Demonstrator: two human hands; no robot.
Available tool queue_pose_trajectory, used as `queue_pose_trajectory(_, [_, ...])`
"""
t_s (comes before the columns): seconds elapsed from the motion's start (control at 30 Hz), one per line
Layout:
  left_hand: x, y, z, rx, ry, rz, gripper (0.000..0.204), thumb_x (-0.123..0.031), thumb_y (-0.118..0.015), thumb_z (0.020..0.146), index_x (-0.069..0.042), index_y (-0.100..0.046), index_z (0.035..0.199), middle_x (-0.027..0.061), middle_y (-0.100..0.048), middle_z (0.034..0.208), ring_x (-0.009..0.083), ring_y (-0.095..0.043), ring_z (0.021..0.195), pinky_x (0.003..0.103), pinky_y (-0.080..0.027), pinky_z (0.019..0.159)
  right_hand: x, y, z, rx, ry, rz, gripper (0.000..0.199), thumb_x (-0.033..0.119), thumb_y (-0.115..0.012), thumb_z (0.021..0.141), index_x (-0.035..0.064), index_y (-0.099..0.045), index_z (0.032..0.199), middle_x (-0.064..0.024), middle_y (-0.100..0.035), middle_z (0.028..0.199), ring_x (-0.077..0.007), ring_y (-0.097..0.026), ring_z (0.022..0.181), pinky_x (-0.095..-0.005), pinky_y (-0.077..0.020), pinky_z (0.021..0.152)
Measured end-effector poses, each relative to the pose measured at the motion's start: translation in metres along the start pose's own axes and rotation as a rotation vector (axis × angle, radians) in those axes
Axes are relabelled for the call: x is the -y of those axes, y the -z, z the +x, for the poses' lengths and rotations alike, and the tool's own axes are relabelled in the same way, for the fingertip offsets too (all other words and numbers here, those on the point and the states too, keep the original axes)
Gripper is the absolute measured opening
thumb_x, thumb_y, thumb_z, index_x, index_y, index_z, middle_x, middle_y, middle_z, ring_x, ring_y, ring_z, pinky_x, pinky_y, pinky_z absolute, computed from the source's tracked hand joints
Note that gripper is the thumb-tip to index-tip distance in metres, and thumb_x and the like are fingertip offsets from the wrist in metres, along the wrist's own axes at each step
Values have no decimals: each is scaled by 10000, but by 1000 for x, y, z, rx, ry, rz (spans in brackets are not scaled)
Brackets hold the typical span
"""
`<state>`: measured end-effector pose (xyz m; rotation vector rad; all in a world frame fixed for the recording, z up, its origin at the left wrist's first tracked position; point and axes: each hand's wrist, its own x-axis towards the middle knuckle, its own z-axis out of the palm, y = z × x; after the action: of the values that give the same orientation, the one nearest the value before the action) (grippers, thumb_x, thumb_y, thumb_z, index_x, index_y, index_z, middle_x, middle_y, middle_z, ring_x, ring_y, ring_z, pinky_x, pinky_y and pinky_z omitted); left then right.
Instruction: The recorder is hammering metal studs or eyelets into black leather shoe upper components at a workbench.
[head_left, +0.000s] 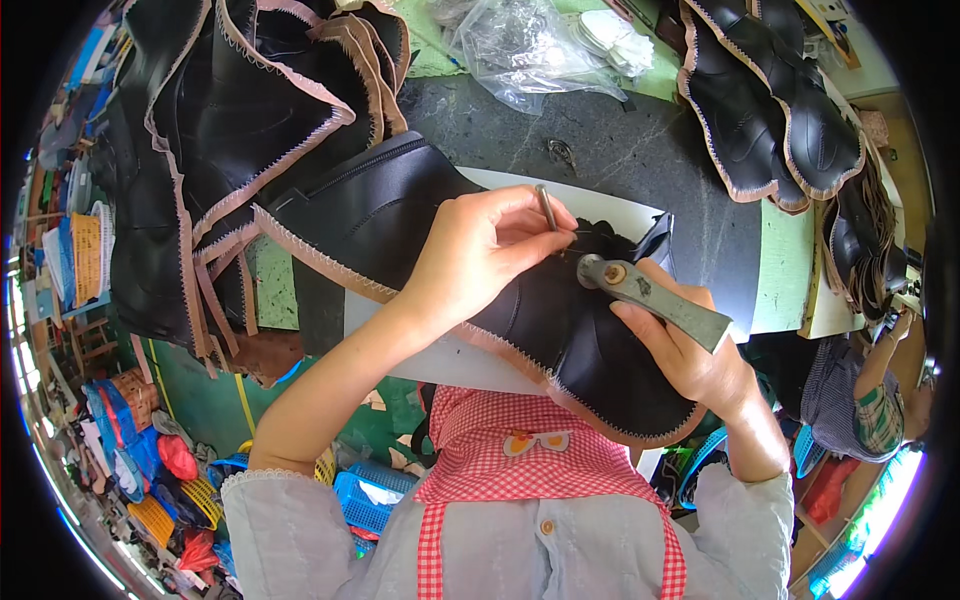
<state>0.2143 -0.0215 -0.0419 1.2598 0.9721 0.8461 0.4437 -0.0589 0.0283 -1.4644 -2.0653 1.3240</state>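
My left hand [470,245] is closed in a pinch around a thin metal punch [547,208], which stands tilted over the black leather boot upper [380,205]. My right hand [690,345] is wrapped round a hammer [668,303]. The hammer's grey metal head lies just right of the left fingertips; its handle is mostly hidden. Under both hands, the boot upper spreads over a white board [450,366], its tan edge zigzag-stitched. A zipper runs along its upper left side. The fingers hide the punch's lower part, so I cannot tell whether its tip touches the leather.
More black uppers [250,110] are heaped at the left, others [740,110] at the far right. A clear plastic bag [525,50] lies beyond the dark slab [720,250]. Blue baskets [365,500] stand below the bench. Another person's arm [880,360] shows at the right rim.
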Motion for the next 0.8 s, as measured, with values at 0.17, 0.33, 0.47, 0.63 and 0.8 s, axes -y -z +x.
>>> queue_pose_trajectory(0.17, [0, -2, 0, -31, 44, -28, 109, -39, -690, 894, -8, -669, 997, 28, -711, 905, 75, -675, 832, 200, -523, 710, 1, -1, -1, -10, 21, 22, 167, 160, -609, 966, 9, -539, 950, -168, -523, 667, -339, -507, 570, -353, -429, 549])
queue_pose_trajectory(0.33, [6, -9, -3, -97, -118, 78, 84, 1, -701, 858, 20, -667, 933, 93, -727, 835, 100, -697, 793, 244, -561, 726, 7, 11, -1, -61, 76, -26, 165, 143, -616, 958, -12, -583, 1006, -120, -528, 687, -249, -506, 574, -329, -415, 552])
queue_pose_trajectory(0.47, [9, -15, -14, -197, -494, 460, 145, -78, -752, 799, -56, -709, 936, 78, -712, 822, 206, -692, 653, 270, -543, 576, 48, 15, -18, -479, 104, -104, 348, 318, -597, 950, -17, -603, 857, -38, -562, 715, -99, -505, 627, -260, -442, 620])
queue_pose_trajectory(0.63, [16, -9, -15, -194, -571, 541, 170, -80, -737, 806, -65, -717, 975, 88, -700, 804, 250, -678, 645, 304, -538, 574, 41, 17, -11, -32, 38, -231, 441, 183, -709, 893, -55, -584, 1242, -204, -627, 861, -302, -624, 729, -341, -484, 648])
queue_pose_trajectory(0.8, [-3, 2, -1, 12, 41, 30, 155, -90, -625, 951, -1, -684, 1064, 47, -721, 940, 111, -683, 880, 236, -546, 752, -2, -2, -10, -105, 130, -104, 173, 71, -616, 937, -24, -577, 1077, -185, -558, 686, -394, -592, 617, -371, -447, 535])
